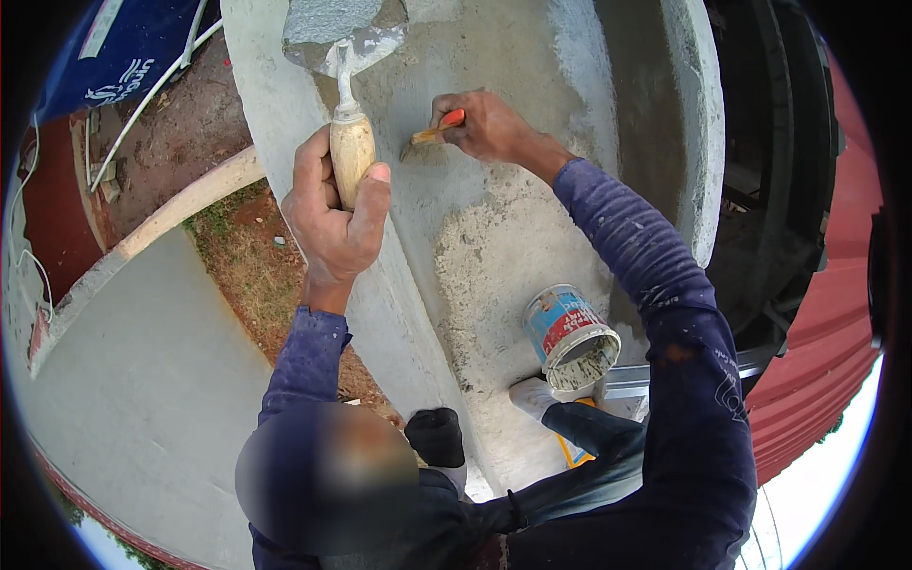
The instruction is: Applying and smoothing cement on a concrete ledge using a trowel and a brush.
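My left hand (340, 214) is wrapped round the wooden handle of a trowel (352, 157). Grey wet mortar (328, 19) sits on the trowel's blade, at the top of the view. To its right, my right hand (489, 128) grips a paintbrush (432, 133) with a red-tipped handle. The bristles touch the damp grey cement surface (418, 209) below. Closer to my legs, a paint bucket (575, 337) with blue and red sides stands on the rough concrete, its inside smeared with grey.
A raised concrete edge (698, 123) curves along the right, beside a red corrugated metal sheet (817, 313). Left of the narrow ledge, the ground drops to soil and grass (249, 261). A white pipe (142, 109) and a blue sheet (123, 57) are at the upper left.
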`<state>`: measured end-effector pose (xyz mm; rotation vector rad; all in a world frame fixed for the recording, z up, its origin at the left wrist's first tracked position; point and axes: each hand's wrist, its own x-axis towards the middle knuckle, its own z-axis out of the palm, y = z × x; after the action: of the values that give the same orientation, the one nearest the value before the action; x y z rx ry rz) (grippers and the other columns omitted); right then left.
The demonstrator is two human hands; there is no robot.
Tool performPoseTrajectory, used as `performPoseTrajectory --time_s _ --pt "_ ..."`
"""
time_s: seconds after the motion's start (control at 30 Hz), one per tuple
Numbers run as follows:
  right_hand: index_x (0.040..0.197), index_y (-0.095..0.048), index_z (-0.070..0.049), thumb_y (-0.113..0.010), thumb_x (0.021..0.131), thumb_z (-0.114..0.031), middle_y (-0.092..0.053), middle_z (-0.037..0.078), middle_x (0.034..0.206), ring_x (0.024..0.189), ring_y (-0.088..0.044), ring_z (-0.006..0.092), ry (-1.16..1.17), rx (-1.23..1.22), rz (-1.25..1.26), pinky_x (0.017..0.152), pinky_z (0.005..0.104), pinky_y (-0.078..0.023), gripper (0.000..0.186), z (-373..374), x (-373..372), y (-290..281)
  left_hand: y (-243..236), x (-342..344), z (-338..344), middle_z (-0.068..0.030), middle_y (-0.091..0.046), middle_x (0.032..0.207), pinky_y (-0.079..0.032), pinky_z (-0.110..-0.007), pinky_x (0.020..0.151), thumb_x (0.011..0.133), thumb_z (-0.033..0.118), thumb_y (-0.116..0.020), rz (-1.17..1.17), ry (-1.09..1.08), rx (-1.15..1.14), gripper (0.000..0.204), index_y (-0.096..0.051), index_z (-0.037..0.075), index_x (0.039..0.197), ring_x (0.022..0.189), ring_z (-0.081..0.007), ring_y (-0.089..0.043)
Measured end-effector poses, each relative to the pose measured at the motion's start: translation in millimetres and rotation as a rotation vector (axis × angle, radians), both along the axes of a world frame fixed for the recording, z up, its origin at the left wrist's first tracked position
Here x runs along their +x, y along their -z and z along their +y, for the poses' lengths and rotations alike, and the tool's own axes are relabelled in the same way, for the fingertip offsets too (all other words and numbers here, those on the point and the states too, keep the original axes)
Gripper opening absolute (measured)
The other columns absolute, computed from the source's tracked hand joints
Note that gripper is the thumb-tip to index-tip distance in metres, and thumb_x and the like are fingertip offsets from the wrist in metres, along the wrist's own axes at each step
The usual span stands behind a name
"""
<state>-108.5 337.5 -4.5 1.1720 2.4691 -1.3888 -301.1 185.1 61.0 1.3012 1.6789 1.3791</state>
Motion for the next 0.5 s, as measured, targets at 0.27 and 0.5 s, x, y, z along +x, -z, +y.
performPoseTrajectory --time_s 0.27,0.5 --pt "0.100 -0.071 -0.010 -0.071 0.084 -0.015 -0.072 0.018 0.089 0.084 -0.069 0.0385 0.087 0.319 0.188 0.078 0.0471 -0.055 0.017 106.1 -53.8 63.4 1.9 0.4 -0.2 -0.0051 -0.066 0.076 -0.050 -0.022 0.056 0.099 0.028 -0.066 0.042 0.003 0.007 0.051 -0.050 -0.006 0.133 0.061 -0.0057 -0.061" --pt "0.086 -0.069 -0.006 -0.062 0.090 -0.023 -0.071 0.021 0.081 0.075 -0.068 0.0424 0.140 0.530 0.334 0.066 0.0532 -0.052 0.019 146.4 -88.1 69.7 2.3 -0.8 0.4 -0.0047 -0.066 0.074 -0.050 -0.022 0.054 0.099 0.031 -0.065 0.083 0.008 0.014 0.052 -0.050 -0.005 0.133 0.061 -0.0061 -0.062"
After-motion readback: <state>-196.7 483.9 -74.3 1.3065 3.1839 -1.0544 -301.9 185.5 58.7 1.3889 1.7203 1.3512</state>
